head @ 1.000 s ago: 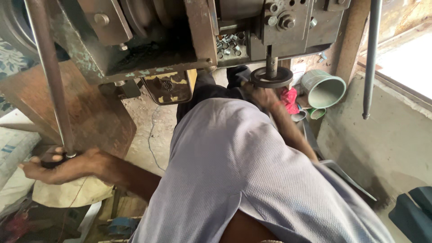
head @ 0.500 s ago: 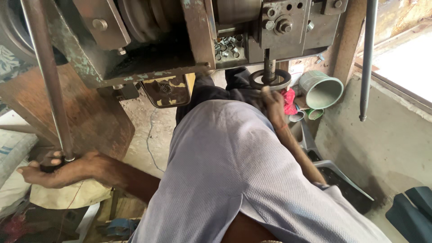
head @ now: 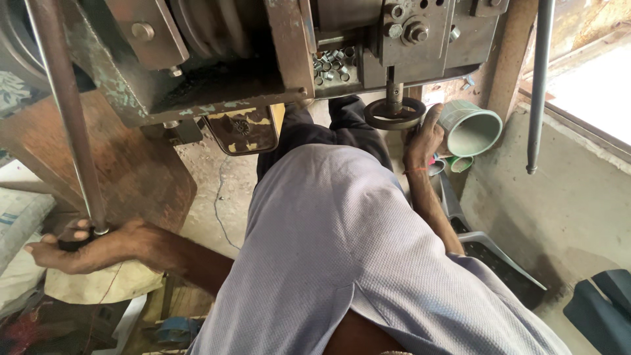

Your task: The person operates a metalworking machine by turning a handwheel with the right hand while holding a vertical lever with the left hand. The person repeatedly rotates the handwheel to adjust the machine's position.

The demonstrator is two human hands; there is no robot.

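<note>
A whitish woven sack (head: 20, 220) with a blue stripe lies at the far left edge, partly cut off. Just below it sits a pale cream cloth bag (head: 98, 286), slumped and rumpled. No labels, signs or screens show.

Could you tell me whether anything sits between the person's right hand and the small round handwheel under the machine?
Nothing visible does. The right hand is up against the rim of the handwheel, with no object between them. The green cup lies just to the hand's far side, not between them.
</note>
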